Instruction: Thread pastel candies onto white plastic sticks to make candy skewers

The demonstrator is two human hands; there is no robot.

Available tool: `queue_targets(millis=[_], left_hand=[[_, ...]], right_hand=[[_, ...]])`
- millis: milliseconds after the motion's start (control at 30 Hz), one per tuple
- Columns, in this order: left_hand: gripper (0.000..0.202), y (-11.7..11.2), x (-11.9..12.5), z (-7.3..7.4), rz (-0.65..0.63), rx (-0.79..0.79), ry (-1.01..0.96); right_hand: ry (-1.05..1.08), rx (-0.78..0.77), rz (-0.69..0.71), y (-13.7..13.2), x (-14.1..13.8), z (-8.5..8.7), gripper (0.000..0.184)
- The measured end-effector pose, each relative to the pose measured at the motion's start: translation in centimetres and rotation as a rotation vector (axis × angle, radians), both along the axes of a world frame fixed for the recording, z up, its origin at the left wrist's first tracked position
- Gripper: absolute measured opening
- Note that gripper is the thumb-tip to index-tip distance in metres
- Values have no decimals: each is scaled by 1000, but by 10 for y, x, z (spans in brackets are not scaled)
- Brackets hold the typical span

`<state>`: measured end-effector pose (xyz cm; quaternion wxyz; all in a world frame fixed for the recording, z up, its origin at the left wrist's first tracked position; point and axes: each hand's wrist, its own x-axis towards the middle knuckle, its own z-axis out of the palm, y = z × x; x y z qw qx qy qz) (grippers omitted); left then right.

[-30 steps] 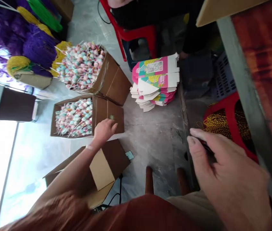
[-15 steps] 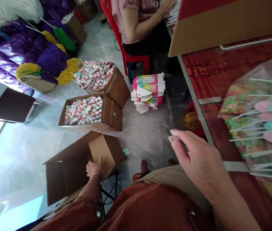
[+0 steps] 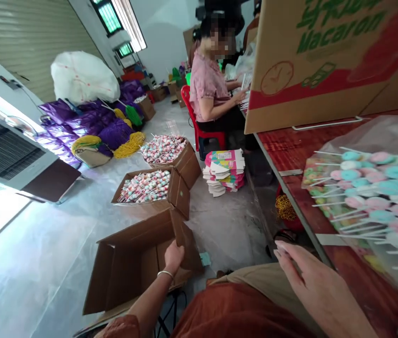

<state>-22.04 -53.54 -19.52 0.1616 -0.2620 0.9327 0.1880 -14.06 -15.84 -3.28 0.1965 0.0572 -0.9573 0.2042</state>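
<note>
My left hand (image 3: 175, 257), with a bracelet at the wrist, is closed on a flap of an open brown cardboard box (image 3: 133, 237). The inside of this box shows bare cardboard walls. My right hand (image 3: 313, 281) hovers by the table's edge, its fingers stretched out and the thumb a little apart, holding nothing. Beside it on the reddish wooden table (image 3: 276, 148) lies a clear plastic bag with pink, blue and white candies on sticks (image 3: 378, 188).
Two cardboard boxes full of small wrapped lollipops (image 3: 145, 187) stand beyond the open box. Near them is a stack of colourful folded cartons (image 3: 224, 171). A person in pink (image 3: 207, 89) sits on a red chair (image 3: 193, 117). A large printed carton (image 3: 308, 80) stands on the table.
My view has tilted up and shows more of the room. The box flap under my left hand has swung aside, showing more of the box's inside. My right hand stays near the table edge.
</note>
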Motion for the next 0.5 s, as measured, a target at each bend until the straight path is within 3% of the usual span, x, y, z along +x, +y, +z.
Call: queue_targets(millis=[133,333,500], left_hand=[[28,80,-22,-4,-166,41,2],[36,221,-63,-4,-350,197,7],[37,312,-65,-14,-409,403,2]], right_hand=[[12,16,-86,9,30,11,43],[-71,-68,-170,17,89,16,36],[-94,-98,-291,29,120,7,33]])
